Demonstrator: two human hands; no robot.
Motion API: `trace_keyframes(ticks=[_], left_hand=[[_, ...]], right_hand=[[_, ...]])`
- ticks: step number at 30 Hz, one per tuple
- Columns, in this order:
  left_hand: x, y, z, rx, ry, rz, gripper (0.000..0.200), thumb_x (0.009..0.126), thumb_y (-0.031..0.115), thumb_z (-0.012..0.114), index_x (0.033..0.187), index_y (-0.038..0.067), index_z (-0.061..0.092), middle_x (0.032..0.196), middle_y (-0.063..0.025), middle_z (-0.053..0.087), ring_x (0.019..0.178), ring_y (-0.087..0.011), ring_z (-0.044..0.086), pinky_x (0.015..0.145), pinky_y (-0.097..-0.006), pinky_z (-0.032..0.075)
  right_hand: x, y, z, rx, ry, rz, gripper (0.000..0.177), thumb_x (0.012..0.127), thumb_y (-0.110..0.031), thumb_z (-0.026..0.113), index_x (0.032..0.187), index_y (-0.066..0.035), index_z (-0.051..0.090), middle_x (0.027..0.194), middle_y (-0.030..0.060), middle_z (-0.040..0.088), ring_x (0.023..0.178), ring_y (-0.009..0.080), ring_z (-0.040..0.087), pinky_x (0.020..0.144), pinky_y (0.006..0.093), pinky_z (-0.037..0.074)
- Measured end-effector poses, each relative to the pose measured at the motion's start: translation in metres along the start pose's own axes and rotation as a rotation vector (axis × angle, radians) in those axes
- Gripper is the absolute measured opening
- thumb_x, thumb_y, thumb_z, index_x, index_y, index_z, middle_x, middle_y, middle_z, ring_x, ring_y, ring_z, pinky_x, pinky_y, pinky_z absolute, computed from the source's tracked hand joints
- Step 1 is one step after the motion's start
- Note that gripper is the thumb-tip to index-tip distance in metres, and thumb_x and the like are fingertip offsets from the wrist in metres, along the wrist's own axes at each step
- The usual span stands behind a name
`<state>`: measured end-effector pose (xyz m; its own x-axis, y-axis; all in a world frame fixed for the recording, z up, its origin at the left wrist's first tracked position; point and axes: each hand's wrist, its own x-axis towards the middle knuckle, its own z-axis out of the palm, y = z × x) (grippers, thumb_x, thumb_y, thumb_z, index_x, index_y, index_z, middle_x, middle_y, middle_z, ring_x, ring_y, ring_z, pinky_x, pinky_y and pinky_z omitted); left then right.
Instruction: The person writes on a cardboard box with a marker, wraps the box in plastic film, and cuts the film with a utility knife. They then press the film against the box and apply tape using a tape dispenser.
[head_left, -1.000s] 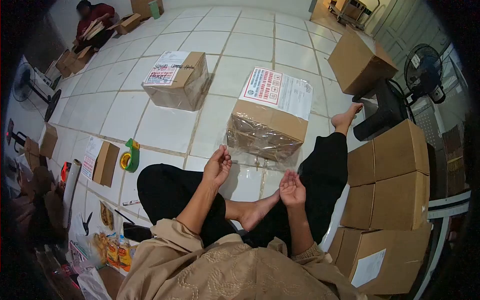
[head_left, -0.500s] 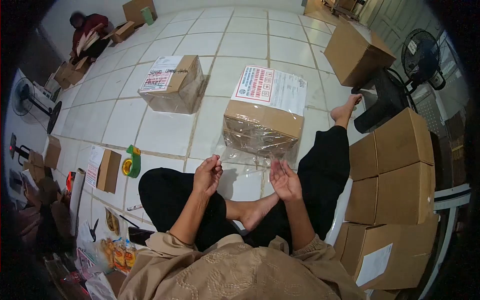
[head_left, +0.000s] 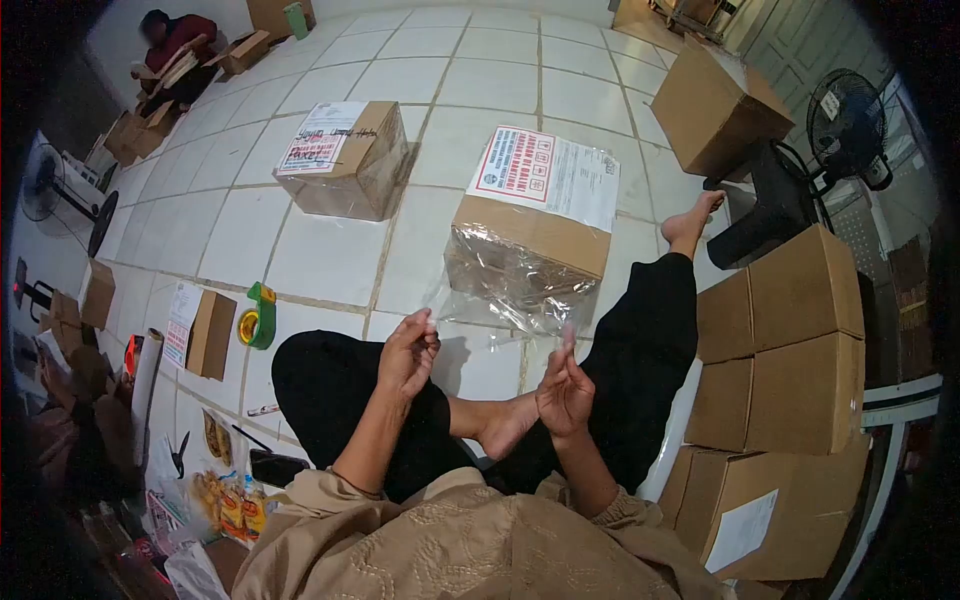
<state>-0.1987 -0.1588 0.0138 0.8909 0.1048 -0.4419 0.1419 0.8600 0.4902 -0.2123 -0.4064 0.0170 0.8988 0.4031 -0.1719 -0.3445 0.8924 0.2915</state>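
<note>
A cardboard box [head_left: 530, 235] with a white and red label on top stands on the tiled floor, wrapped in clear plastic [head_left: 510, 285] whose loose edge spreads toward me. My left hand [head_left: 409, 355] is closed in a pinch at the plastic's left corner. My right hand [head_left: 566, 395] is near the right corner, its fingers pressed together and pointing up; what they hold, if anything, is too small to tell. Another wrapped box [head_left: 343, 160] with a label and handwriting stands farther back on the left.
Green tape dispenser [head_left: 258, 316] and a small labelled box [head_left: 208, 335] lie left of my knee. Stacked cartons [head_left: 780, 340] and a black fan [head_left: 848, 125] stand right. A person [head_left: 178, 55] sits at the far left, holding something pale.
My right hand has gone from open, palm up, to fingers together, and moved slightly down and left. My left hand has shifted slightly left. The box's front plastic looks more raised.
</note>
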Motion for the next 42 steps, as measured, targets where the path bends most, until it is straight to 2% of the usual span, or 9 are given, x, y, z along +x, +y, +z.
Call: trace_keyframes(ticks=[3, 4, 7, 9, 10, 14, 21, 26, 42], left_hand=[[0.009, -0.014, -0.015, -0.188, 0.082, -0.150, 0.035, 0.082, 0.006, 0.058, 0.116, 0.002, 0.052, 0.087, -0.0084, 0.061, 0.067, -0.0146, 0.058, 0.058, -0.0236, 0.047], [0.015, -0.024, -0.025, -0.062, -0.059, -0.236, 0.032, 0.089, 0.010, 0.049, 0.120, 0.004, 0.049, 0.089, -0.0091, 0.059, 0.073, -0.0139, 0.056, 0.060, -0.0231, 0.048], [0.026, -0.053, -0.002, 0.127, -0.047, -0.377, 0.043, 0.084, 0.006, 0.055, 0.126, 0.006, 0.046, 0.110, -0.0110, 0.058, 0.091, -0.0172, 0.060, 0.071, -0.0237, 0.049], [0.027, -0.053, 0.023, 0.160, -0.119, -0.288, 0.047, 0.083, 0.006, 0.057, 0.128, 0.007, 0.044, 0.114, -0.0096, 0.056, 0.096, -0.0174, 0.057, 0.076, -0.0253, 0.048], [0.029, -0.053, 0.031, 0.187, -0.192, -0.205, 0.051, 0.082, 0.005, 0.059, 0.129, 0.008, 0.042, 0.118, -0.0081, 0.054, 0.102, -0.0177, 0.055, 0.080, -0.0269, 0.046], [0.033, -0.050, 0.036, 0.144, -0.275, -0.140, 0.056, 0.077, 0.004, 0.063, 0.129, 0.009, 0.042, 0.126, -0.0083, 0.049, 0.114, -0.0211, 0.047, 0.088, -0.0311, 0.043], [0.027, -0.036, 0.035, 0.121, -0.445, -0.086, 0.045, 0.076, 0.003, 0.065, 0.118, 0.005, 0.049, 0.118, -0.0121, 0.053, 0.109, -0.0230, 0.051, 0.093, -0.0334, 0.042], [0.033, -0.039, 0.019, 0.141, -0.245, -0.062, 0.029, 0.085, 0.009, 0.061, 0.109, -0.004, 0.054, 0.092, -0.0130, 0.064, 0.091, -0.0196, 0.062, 0.080, -0.0273, 0.048], [0.015, -0.007, 0.018, 0.351, -0.177, -0.102, 0.031, 0.088, 0.016, 0.058, 0.108, -0.007, 0.055, 0.085, -0.0114, 0.065, 0.081, -0.0183, 0.064, 0.075, -0.0273, 0.049]], right_hand=[[0.004, -0.005, -0.018, 0.031, -0.025, 0.033, 0.033, 0.094, -0.012, 0.042, 0.126, -0.010, 0.048, 0.100, 0.0107, 0.062, 0.095, 0.0221, 0.061, 0.077, 0.0277, 0.054], [0.009, -0.008, -0.031, 0.001, -0.102, 0.180, 0.035, 0.094, -0.015, 0.044, 0.129, -0.012, 0.045, 0.101, 0.0086, 0.060, 0.091, 0.0209, 0.062, 0.074, 0.0259, 0.054], [0.039, -0.014, -0.067, -0.106, -0.161, 0.434, 0.044, 0.091, -0.026, 0.051, 0.132, -0.012, 0.041, 0.106, 0.0042, 0.056, 0.085, 0.0172, 0.061, 0.071, 0.0225, 0.052], [0.050, -0.003, -0.050, -0.511, 0.215, 0.106, 0.047, 0.091, -0.033, 0.050, 0.130, -0.007, 0.041, 0.114, 0.0110, 0.055, 0.100, 0.0193, 0.057, 0.082, 0.0287, 0.049], [0.054, -0.001, -0.032, -0.504, 0.205, 0.105, 0.050, 0.088, -0.037, 0.054, 0.125, -0.005, 0.044, 0.116, 0.0095, 0.055, 0.108, 0.0224, 0.052, 0.093, 0.0346, 0.043], [0.063, -0.005, -0.007, -0.415, 0.132, 0.007, 0.041, 0.083, -0.035, 0.062, 0.111, -0.007, 0.055, 0.118, 0.0088, 0.055, 0.113, 0.0242, 0.049, 0.098, 0.0363, 0.037], [0.060, -0.018, -0.021, -0.291, 0.091, -0.127, 0.023, 0.084, -0.027, 0.063, 0.097, -0.008, 0.059, 0.096, 0.0060, 0.063, 0.100, 0.0221, 0.056, 0.088, 0.0376, 0.043], [0.050, -0.019, -0.021, -0.329, 0.306, -0.200, 0.021, 0.085, -0.029, 0.061, 0.089, -0.009, 0.058, 0.090, 0.0036, 0.061, 0.093, 0.0206, 0.057, 0.081, 0.0358, 0.045], [0.033, -0.044, -0.020, -0.597, 0.512, -0.478, 0.022, 0.087, -0.027, 0.058, 0.084, -0.006, 0.054, 0.076, 0.0064, 0.059, 0.081, 0.0218, 0.058, 0.072, 0.0309, 0.046]])
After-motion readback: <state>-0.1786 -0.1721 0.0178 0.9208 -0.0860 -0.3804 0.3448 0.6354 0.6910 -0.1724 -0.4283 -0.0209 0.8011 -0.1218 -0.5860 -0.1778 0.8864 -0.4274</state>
